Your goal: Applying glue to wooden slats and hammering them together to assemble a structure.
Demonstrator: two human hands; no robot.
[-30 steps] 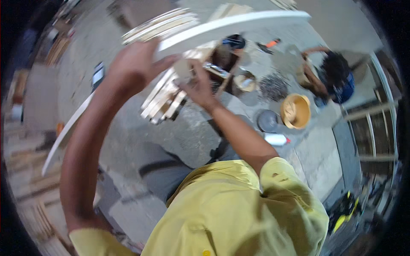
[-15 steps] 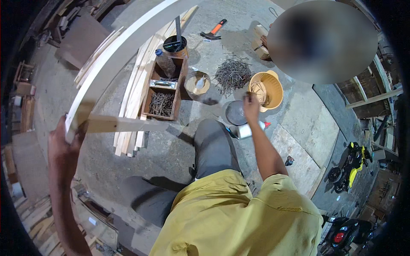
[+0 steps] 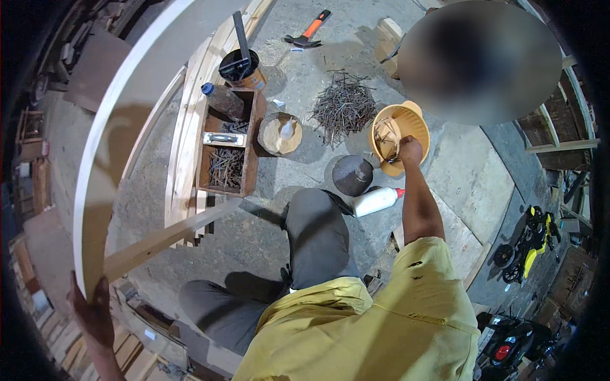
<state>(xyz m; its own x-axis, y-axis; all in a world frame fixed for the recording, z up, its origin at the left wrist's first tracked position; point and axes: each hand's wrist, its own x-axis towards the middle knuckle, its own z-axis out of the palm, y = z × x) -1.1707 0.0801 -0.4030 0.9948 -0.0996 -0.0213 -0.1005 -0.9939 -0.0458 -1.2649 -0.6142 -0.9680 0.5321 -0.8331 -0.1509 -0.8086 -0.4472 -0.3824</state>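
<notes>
My left hand (image 3: 95, 311) grips the lower end of a long white-edged board (image 3: 105, 159) that rises along the left side. A narrow wood strip (image 3: 171, 236) joins the board near that hand and reaches toward the middle. My right hand (image 3: 410, 151) is closed at the near right side of a yellow plastic tub (image 3: 416, 120), over its opening; what its fingers hold is hidden. Thin wooden pieces (image 3: 386, 134) lie inside the tub. Beside it are a dark round block (image 3: 352, 175) and a white bottle with a red cap (image 3: 375, 202), lying on its side.
A pile of nails (image 3: 345, 108) lies beyond my knee. Left of it stand a round pale container (image 3: 280, 134), a wooden toolbox (image 3: 251, 152) with nails and a bottle, and a bucket (image 3: 254, 79). A hammer (image 3: 312, 28) lies far off; a person (image 3: 480, 63) is at upper right.
My right hand has moved right, across the tub's opening. My left hand has lowered with the board, and the attached strip now slants more.
</notes>
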